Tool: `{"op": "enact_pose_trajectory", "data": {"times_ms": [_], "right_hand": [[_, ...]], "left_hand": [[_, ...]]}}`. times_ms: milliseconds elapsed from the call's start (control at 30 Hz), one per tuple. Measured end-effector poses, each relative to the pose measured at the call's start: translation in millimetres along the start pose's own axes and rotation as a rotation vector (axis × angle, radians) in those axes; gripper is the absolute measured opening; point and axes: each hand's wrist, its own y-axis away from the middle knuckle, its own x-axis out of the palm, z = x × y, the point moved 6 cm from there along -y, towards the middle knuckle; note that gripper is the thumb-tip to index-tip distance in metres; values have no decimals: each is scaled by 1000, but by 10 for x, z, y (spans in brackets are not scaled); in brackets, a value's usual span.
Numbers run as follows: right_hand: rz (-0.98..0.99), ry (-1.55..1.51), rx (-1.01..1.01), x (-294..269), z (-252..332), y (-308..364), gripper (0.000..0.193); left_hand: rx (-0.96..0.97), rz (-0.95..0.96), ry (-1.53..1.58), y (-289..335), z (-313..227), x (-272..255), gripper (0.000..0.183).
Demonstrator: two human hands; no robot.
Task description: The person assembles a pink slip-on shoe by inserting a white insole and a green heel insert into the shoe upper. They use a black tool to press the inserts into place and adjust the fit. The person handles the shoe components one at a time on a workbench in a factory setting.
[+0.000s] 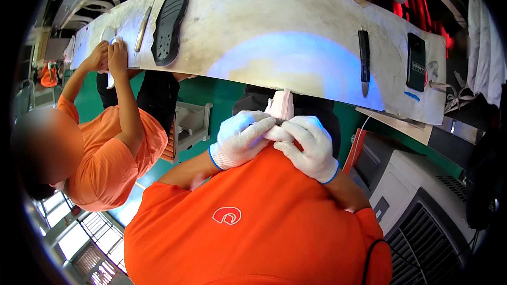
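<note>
Close to my body, just off the table's near edge, I hold a pale pinkish-white shoe-shaped piece (280, 106). Its exact kind does not show clearly. My left hand (244, 136), in a white knitted glove with a blue cuff, is closed on its left side. My right hand (310, 142), gloved the same way, pinches it from the right. Between the fingertips of both hands is a small dark spot or opening on the piece. A rounded white part bulges out beneath the fingers, and the gloves hide the rest.
On the table (253, 16) lie a black perforated shoe sole (170, 26), a thin tool (142, 29), a black-handled knife (364, 63) and a black phone (416, 62). At left, a co-worker (116, 142) handles a white item. A grey-white machine (422, 190) stands at right.
</note>
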Motion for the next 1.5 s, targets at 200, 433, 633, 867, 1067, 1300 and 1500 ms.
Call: {"op": "enact_pose_trajectory", "data": {"times_ms": [200, 433, 633, 867, 1067, 1300, 1500], "right_hand": [[5, -25, -14, -11, -8, -60, 51], [63, -111, 73, 48, -167, -164, 40], [60, -218, 195, 68, -285, -346, 36], [78, -268, 433, 80, -391, -295, 52], [60, 9, 658, -76, -390, -166, 101], [10, -304, 667, 110, -540, -71, 102], [-47, -194, 175, -573, 470, -535, 97]], "left_hand": [[-82, 34, 152, -117, 116, 55, 43], [-209, 208, 306, -310, 341, 135, 48], [-524, 311, 478, -376, 546, 160, 51], [-723, 403, 575, -296, 709, 190, 55], [-411, 429, 331, -647, 567, 63, 92], [-392, 466, 446, -679, 463, 116, 72], [176, 70, 239, -920, -444, -696, 63]]}}
